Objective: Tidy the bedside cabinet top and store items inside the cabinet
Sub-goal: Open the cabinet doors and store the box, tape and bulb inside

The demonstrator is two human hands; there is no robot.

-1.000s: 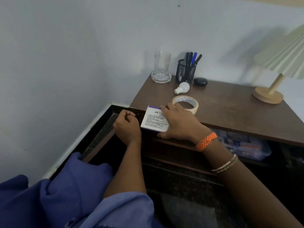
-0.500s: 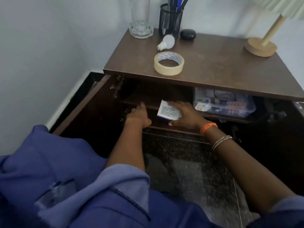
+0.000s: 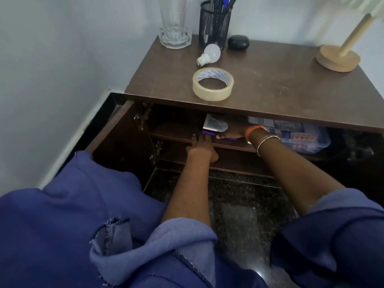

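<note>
Inside the open dark-brown wooden bedside cabinet (image 3: 270, 96), on its upper shelf just under the top, the right hand (image 3: 232, 132) grips a small white cardboard box with a purple edge (image 3: 215, 126), thumb curled beneath it. The left hand (image 3: 202, 147) rests on that shelf's front edge, fingers straight, holding nothing. A beige tape roll (image 3: 213, 86) lies on the cabinet top near its front edge.

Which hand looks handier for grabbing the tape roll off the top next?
Probably the left hand: it rests open on the shelf edge, nearly below the tape roll, while the right hand holds the white box inside.
</note>
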